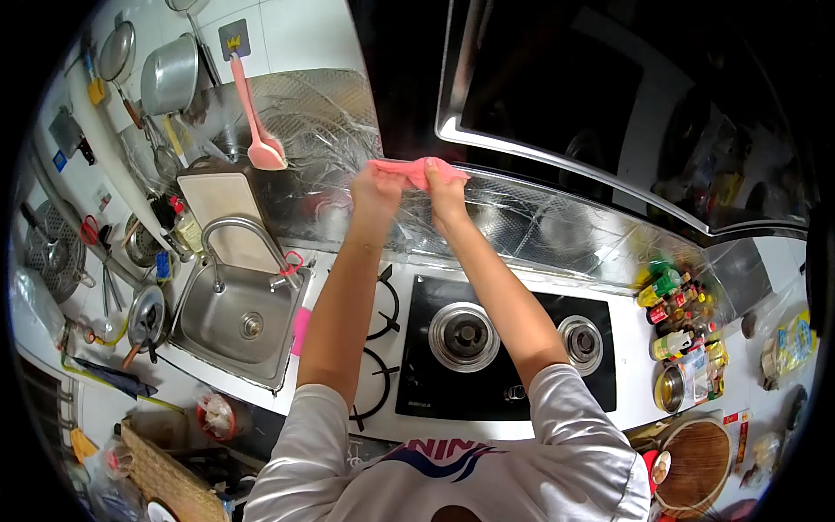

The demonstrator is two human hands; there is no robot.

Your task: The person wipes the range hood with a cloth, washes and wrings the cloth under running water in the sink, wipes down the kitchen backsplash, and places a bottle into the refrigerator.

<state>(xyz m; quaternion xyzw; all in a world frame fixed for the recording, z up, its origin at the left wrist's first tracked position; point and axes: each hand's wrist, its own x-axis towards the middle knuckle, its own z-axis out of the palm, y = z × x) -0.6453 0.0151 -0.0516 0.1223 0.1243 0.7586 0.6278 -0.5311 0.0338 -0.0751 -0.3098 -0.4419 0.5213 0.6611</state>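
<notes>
A pink cloth (416, 171) is stretched between my two hands, held up at the lower edge of the dark range hood (557, 78). My right hand (445, 193) is closed on the cloth's right part, thumb on top. My left hand (377, 193) is smeared by motion, but its fingers close round the left end of the cloth. Both arms reach out over the black gas hob (544, 315), whose burners carry no pan supports. Round black pan supports (379, 374) lie on the white counter left of the hob.
On the left is a steel sink (228, 322) with a curved tap (239, 228) and a chopping board (228, 213) behind it. Pink spatulas (257, 130) hang on the wall. Several sauce bottles (670, 300) stand at the right. Foil (574, 228) covers the wall behind the hob.
</notes>
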